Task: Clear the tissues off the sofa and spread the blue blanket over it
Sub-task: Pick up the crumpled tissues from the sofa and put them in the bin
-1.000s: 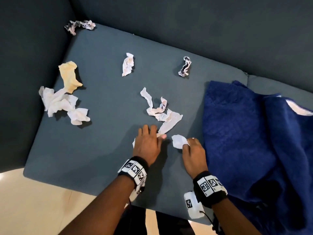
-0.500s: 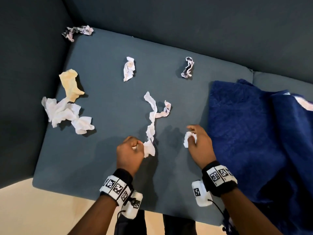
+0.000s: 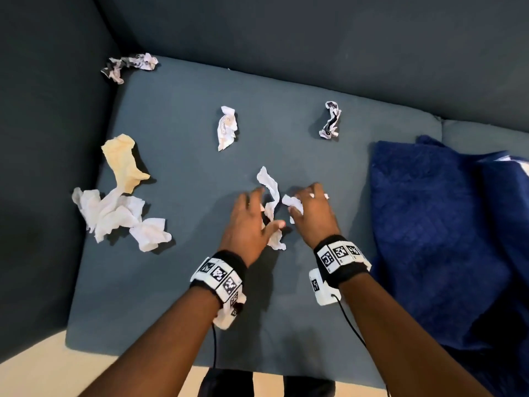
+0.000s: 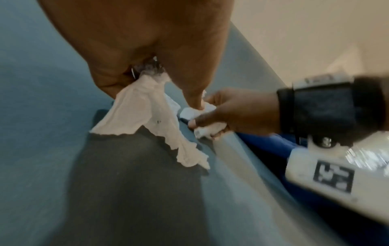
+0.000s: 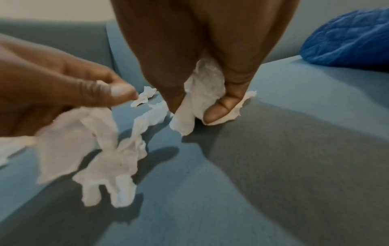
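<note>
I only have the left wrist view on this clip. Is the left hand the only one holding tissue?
Observer: No. The right hand pinches a small crumpled tissue between thumb and fingers.
Operator: What is still lying loose on the seat?
Observer: The head view shows a yellowish tissue and a white clump on the left, and three more pieces nearer the backrest.
Operator: And the blanket?
Observer: The blue blanket lies bunched on the right side of the sofa, not spread.

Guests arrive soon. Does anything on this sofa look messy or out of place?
Yes. Crumpled tissues litter the sofa seat: a yellowish tissue atop a white tissue heap at left, more behind. The blue blanket lies bunched at right, not spread.
</note>
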